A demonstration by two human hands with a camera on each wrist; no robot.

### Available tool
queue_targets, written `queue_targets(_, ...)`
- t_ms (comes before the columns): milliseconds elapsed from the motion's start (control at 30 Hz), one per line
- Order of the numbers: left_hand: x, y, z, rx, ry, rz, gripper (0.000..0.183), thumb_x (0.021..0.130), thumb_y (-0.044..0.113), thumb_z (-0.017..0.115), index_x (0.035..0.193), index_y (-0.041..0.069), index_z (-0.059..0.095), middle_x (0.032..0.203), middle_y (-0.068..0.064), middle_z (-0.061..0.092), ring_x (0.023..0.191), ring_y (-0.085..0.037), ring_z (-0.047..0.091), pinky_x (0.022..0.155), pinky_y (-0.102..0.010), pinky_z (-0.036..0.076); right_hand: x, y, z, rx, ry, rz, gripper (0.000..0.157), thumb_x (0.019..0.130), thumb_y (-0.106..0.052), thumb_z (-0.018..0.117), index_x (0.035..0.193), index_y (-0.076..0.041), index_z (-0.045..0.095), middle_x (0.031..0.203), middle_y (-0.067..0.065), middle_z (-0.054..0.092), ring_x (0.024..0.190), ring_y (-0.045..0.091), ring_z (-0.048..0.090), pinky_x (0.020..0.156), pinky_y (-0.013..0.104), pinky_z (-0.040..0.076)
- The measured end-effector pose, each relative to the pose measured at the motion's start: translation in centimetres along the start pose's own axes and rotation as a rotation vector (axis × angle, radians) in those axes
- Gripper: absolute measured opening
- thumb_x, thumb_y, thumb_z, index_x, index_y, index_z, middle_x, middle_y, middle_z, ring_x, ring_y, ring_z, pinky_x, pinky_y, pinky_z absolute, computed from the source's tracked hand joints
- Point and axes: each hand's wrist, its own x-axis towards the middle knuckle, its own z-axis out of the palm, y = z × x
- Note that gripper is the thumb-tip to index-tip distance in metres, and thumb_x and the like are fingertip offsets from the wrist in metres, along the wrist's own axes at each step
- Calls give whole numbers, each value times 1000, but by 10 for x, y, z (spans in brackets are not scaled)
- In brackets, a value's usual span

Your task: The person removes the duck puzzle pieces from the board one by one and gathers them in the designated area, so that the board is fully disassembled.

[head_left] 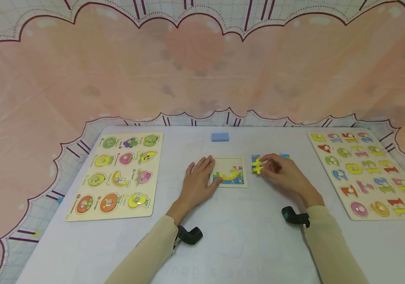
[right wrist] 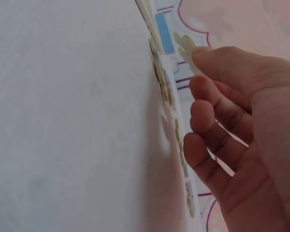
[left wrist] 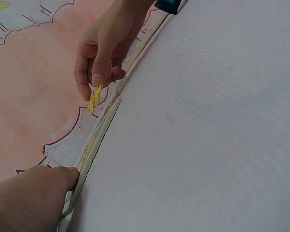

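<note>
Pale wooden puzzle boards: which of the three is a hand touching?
The small square board in the middle: the left hand touches its left edge, while the larger fruit board and number board lie untouched.

Free: tabletop (head_left: 243,221) between sleeves (head_left: 145,252) | Tray (head_left: 227,163) left edge: blocked by left fingers (head_left: 201,166) | Behind tray: blue block (head_left: 220,137)

So the left hand (head_left: 199,183) is flat along the near side of a little puzzle tray (head_left: 246,177), thumb on its edge, some pieces sitting in the bottom. Right hand (head_left: 285,173) is pinching a yellow piece (head_left: 257,166) over some blue ones (head_left: 285,156) peeking out beneath it. There's a blue block (head_left: 220,137) beyond the left hand, a fruit board (head_left: 72,215) off to that hand's left, plus a number board (head_left: 345,161) right of the right hand.
</note>
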Motion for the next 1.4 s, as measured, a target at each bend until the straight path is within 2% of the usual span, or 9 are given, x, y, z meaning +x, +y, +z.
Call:
queue_targets(367, 0, 1, -1, -6, 1, 2, 65, 91, 44, 55, 143, 8, 41, 151, -6, 37, 142, -23, 30, 115, -51, 20, -10, 12, -11, -37, 17, 6, 30, 88, -20, 67, 114, -8, 60, 84, 3, 61, 72, 11, 51, 64, 19, 43)
queue_targets(833, 0, 1, 0, -4, 18, 9, 64, 91, 43, 56, 142, 7, 42, 150, -8, 39, 141, -25, 32, 114, -52, 21, -19, 23, -19, -86, -18, 83, 29, 88, -19, 67, 114, -9, 61, 85, 2, 60, 73, 13, 50, 62, 20, 41)
queue_targets(1400, -1, 0, 0, -7, 26, 16, 64, 91, 44, 55, 142, 7, 43, 150, -8, 40, 141, -25, 32, 114, -52, 22, -20, 18, -23, -133, -41, 129, 28, 89, -16, 65, 114, -5, 61, 84, 4, 58, 74, 16, 49, 62, 21, 40)
